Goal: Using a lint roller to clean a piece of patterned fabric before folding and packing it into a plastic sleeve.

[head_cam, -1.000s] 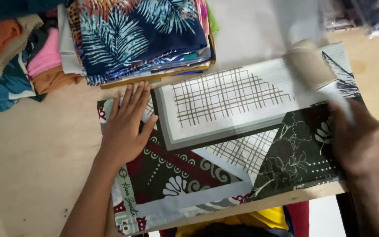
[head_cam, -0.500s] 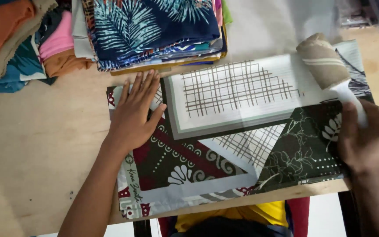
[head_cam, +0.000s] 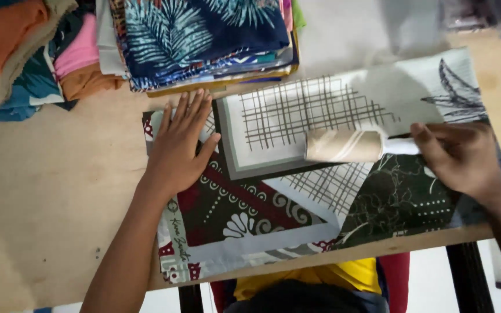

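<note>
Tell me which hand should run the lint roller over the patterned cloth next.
The right hand, I think: it already grips the white handle of the beige cylindrical lint roller, which lies on the folded patterned cloth. The left hand is pressed flat on the cloth's left end.

Soft even light; top right corner blurred.

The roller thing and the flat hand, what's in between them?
Only the patterned cloth lies between the lint roller and the flat left hand: its pale panel with crossed brown lines. Nothing sits on that stretch, as the head view shows.
</note>
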